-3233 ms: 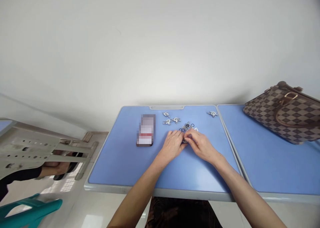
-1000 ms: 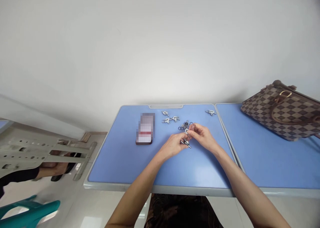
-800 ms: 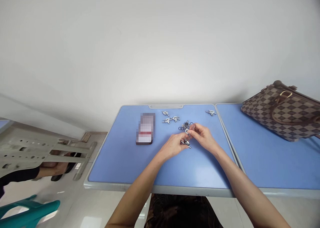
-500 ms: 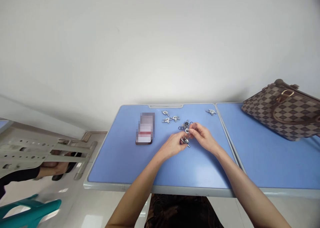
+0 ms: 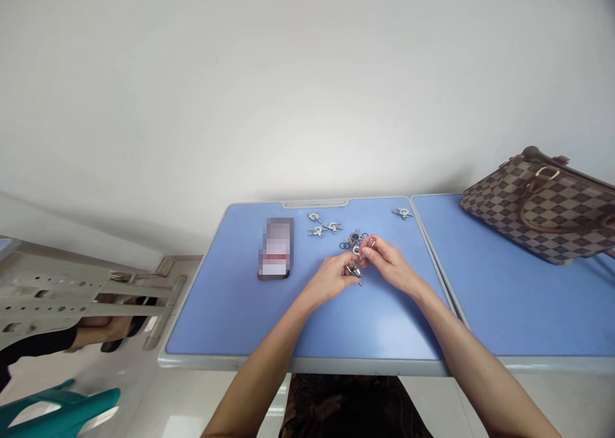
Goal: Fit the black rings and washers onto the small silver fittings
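Over the middle of a blue table, my left hand pinches a small silver metal fitting just above the surface. My right hand is closed in a pinch on a tiny piece held against the top of that fitting; what it is I cannot make out. Just beyond my fingers lies a small pile of dark rings and metal parts. Further back are three silver fittings, and a single one lies near the right corner.
A phone lies left of the parts. A brown checkered handbag sits on the adjoining blue table at right. At left are a grey desk frame, another person's sleeve and a teal chair.
My hands rose from the table with the fitting, and my right hand brought a small piece to it. In the last second they barely moved; the view shifted slightly.
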Available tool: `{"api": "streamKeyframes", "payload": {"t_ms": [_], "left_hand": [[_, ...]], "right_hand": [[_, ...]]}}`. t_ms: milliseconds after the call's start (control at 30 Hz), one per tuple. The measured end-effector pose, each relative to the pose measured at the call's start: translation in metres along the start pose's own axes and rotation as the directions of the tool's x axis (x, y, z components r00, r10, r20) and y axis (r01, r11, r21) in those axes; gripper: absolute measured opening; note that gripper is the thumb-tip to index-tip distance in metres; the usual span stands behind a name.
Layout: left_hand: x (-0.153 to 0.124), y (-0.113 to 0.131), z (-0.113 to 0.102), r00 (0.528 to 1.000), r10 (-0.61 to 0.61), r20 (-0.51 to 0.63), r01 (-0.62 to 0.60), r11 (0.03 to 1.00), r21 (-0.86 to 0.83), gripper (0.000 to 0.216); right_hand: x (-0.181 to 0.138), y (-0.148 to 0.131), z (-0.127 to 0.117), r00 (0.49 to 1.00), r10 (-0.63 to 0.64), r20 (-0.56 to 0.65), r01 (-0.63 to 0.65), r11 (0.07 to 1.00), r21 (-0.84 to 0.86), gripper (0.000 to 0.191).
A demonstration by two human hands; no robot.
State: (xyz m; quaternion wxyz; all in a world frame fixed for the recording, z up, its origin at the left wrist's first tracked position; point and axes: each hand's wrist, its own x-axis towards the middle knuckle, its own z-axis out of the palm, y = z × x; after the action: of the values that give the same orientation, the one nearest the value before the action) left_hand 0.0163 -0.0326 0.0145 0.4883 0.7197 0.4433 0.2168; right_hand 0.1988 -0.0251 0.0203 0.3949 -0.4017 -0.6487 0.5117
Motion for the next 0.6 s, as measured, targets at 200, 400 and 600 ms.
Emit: {"api": "streamKeyframes", "payload": {"t_ms": [200,400,600], "left_hand": [[0.001,0.000,0.000,1.000,-0.021,-0.009,0.021,1.000,-0.001,0.023],[0.001,-0.003,0.000,0.999,-0.005,-0.044,0.004,1.000,-0.022,0.026],[0.001,-0.004,0.002,1.000,-0.014,-0.016,0.014,0.999,-0.029,0.025]], "right_hand": [[0.001,0.003,0.001,1.000,0.019,-0.003,-0.019,0.996,0.090,0.025],[0.001,0.008,0.005,0.998,0.030,-0.056,-0.023,0.992,0.127,0.022],[0.000,0.012,0.006,0.995,0.040,-0.097,-0.028,0.992,0.119,0.023]]}}
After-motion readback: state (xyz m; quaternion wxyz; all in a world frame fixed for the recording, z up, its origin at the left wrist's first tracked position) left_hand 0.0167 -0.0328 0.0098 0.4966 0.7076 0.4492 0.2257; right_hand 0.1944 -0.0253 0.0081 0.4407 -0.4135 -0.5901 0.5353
